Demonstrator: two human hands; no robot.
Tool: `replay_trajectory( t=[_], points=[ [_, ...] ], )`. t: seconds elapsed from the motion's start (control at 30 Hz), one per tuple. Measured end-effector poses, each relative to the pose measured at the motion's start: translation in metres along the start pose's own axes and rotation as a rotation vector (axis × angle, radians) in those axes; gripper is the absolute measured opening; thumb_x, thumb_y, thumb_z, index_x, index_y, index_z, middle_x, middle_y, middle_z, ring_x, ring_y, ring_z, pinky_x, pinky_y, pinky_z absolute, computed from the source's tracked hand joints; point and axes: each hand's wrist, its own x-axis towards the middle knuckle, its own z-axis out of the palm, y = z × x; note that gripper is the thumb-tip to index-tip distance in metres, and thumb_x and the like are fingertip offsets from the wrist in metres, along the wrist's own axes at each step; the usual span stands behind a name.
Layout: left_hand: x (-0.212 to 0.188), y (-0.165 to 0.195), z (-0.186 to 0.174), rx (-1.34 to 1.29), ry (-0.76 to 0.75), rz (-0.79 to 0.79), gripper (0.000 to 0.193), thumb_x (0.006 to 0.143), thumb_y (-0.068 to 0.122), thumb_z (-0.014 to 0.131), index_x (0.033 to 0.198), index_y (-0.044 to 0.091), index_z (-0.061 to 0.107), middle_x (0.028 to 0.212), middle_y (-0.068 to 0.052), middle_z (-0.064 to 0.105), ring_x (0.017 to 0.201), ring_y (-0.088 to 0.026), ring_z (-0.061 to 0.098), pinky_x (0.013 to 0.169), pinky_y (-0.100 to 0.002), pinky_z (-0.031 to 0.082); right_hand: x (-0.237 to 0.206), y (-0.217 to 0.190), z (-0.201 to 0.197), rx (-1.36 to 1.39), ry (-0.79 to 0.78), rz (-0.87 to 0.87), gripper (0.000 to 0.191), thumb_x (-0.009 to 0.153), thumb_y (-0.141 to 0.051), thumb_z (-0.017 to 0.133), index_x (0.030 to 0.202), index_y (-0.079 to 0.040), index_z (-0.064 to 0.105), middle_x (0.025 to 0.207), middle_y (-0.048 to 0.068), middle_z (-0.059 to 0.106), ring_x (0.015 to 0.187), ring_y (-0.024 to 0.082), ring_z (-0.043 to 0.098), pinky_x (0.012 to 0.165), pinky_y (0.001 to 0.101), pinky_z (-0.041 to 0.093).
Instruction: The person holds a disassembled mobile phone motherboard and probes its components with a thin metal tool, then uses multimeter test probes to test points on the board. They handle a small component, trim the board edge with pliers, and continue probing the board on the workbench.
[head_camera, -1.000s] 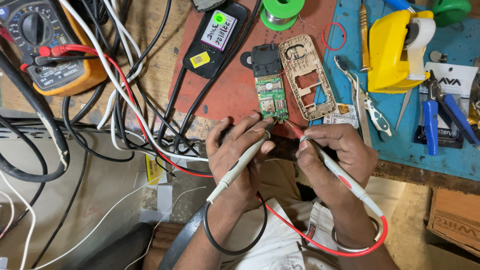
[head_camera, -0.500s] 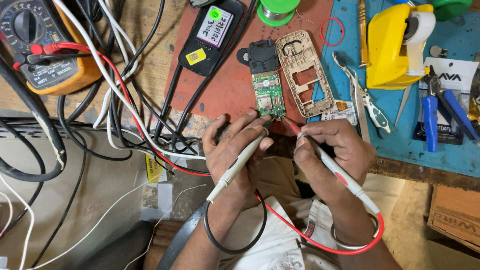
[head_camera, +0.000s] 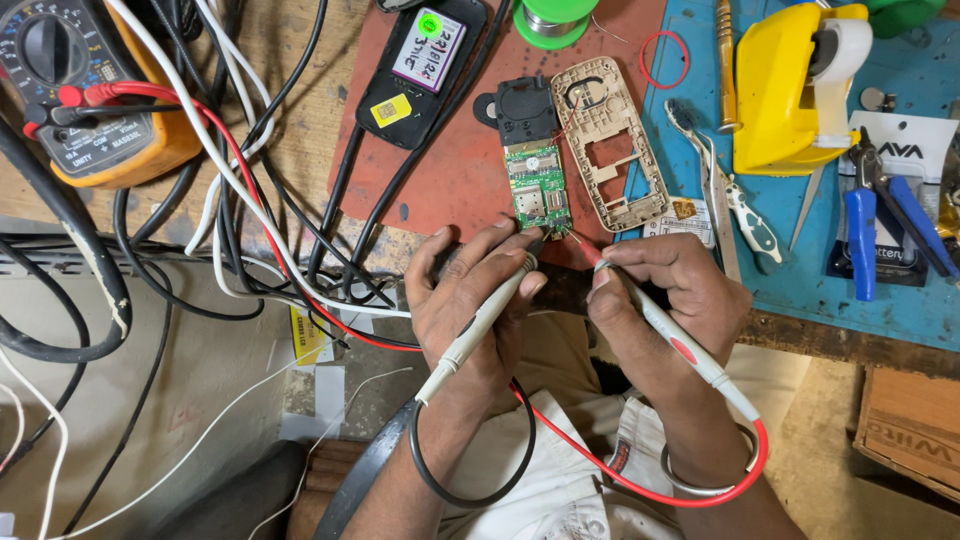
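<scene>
- Head view: both hands have crept a little further up the bench over the last second, bringing their probe tips from just short of the green circuit board (head_camera: 540, 190) right to its lower edge.
- Left hand (head_camera: 470, 300) has its fingers curled closed around the grey probe with the black lead (head_camera: 480, 325), the tip at the board's bottom corner.
- Right hand (head_camera: 665, 300) pinches the grey-and-red probe with the red lead (head_camera: 680, 345) in closed fingers, its tip meeting the same lower edge from the right.
- Board lies on the red mat (head_camera: 450, 170), just beside a beige phone frame (head_camera: 610, 145).
- Orange multimeter (head_camera: 85, 90) sits at the far left among tangled cables (head_camera: 250, 200).
- Yellow tape dispenser (head_camera: 790, 90) and blue-handled pliers (head_camera: 880, 220) lie on the blue mat (head_camera: 900, 290).
</scene>
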Motion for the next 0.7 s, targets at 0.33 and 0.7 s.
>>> replay_trajectory(
  t=[0.33, 0.7],
  points=[
    [-0.0001, -0.0002, -0.0012, -0.020, -0.006, -0.008, 0.021, 0.102, 0.015, 0.073, 0.114, 0.006, 0.058, 0.114, -0.008, 0.077, 0.120, -0.025, 0.073, 0.118, -0.046, 0.040, -0.0002, -0.0027, -0.0001, -0.037, 0.010, 0.012, 0.024, 0.099, -0.014, 0.075, 0.113, 0.003, 0.065, 0.088, 0.007, 0.074, 0.079, 0.006, 0.070, 0.075, 0.0189, 0.056],
    [0.0035, 0.0032, -0.0034, -0.006, -0.012, -0.019, 0.022, 0.100, 0.013, 0.075, 0.114, 0.007, 0.060, 0.116, -0.007, 0.077, 0.121, -0.024, 0.072, 0.117, -0.046, 0.040, 0.0026, -0.0037, 0.0005, -0.066, -0.013, 0.016, 0.022, 0.095, -0.009, 0.075, 0.110, 0.002, 0.066, 0.092, 0.007, 0.073, 0.081, 0.007, 0.069, 0.080, 0.0209, 0.056]
  ],
)
